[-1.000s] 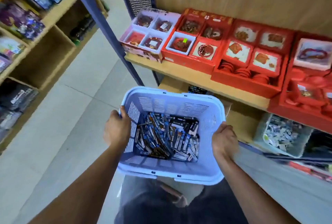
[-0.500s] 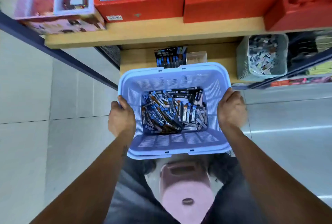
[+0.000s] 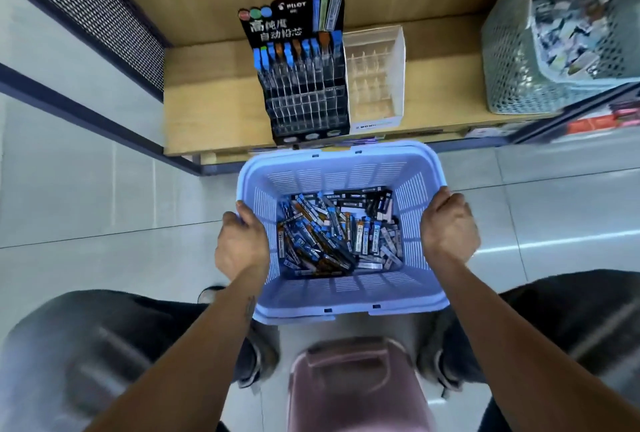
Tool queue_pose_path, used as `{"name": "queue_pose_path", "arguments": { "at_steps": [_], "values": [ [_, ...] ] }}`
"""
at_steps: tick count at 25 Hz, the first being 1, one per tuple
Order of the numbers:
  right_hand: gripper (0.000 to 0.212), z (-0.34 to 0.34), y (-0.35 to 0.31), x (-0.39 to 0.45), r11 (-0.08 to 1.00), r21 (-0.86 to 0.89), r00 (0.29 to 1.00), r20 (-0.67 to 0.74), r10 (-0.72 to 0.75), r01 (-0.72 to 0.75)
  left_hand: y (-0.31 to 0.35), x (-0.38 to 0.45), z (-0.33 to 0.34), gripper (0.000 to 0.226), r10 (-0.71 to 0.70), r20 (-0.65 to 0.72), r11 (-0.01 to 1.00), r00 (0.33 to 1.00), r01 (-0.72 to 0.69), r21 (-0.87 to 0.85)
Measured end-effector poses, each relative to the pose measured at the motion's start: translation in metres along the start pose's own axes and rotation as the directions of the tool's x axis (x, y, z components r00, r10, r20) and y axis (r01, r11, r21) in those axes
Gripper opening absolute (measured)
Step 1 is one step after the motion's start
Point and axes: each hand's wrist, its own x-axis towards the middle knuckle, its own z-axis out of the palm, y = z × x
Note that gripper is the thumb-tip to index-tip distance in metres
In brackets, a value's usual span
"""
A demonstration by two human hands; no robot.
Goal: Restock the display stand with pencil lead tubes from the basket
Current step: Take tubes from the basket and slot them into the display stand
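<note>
Two hands held one lilac basket (image 3: 341,168) by its side rims: the left hand (image 3: 241,245) and the right hand (image 3: 449,228) each curled over an edge. Dozens of pencil lead tubes (image 3: 337,231) lay heaped inside, too many to count. One black display stand (image 3: 301,82) stood on the wooden shelf (image 3: 211,99) just beyond, about nine tubes in its back row.

Pale tiled floor (image 3: 86,196), wooden shelf (image 3: 214,99)
</note>
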Motion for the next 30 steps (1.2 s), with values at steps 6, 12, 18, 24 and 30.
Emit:
{"name": "queue_pose_path", "arguments": {
  "at_steps": [6,12,18,24,30],
  "values": [
    [0.054,0.081,0.019,0.015,1.0,-0.008,1.0,-0.026,0.006,-0.006,-0.027,0.027,0.075,0.058,-0.007,-0.006,1.0,1.0,0.007,-0.029],
    [0.053,0.108,0.031,0.019,0.998,0.023,0.992,-0.115,-0.049,0.052,-0.049,0.029,0.109,0.059,0.019,-0.069,0.996,0.997,-0.025,-0.084],
    [0.046,0.1,0.021,-0.015,0.919,-0.105,0.916,-0.098,-0.389,0.379,-0.029,0.001,0.091,0.036,0.328,-0.171,0.944,0.929,-0.331,0.014],
    [0.037,0.091,-0.015,-0.038,0.764,0.037,0.725,0.288,-0.625,0.644,0.0,-0.029,0.088,0.031,0.55,0.165,0.834,0.819,-0.546,-0.077],
    [0.023,0.117,-0.023,-0.04,0.795,-0.037,0.633,0.628,-0.453,0.605,-0.02,-0.013,0.112,0.011,0.36,0.439,0.927,0.823,-0.369,-0.069]
  ]
}}
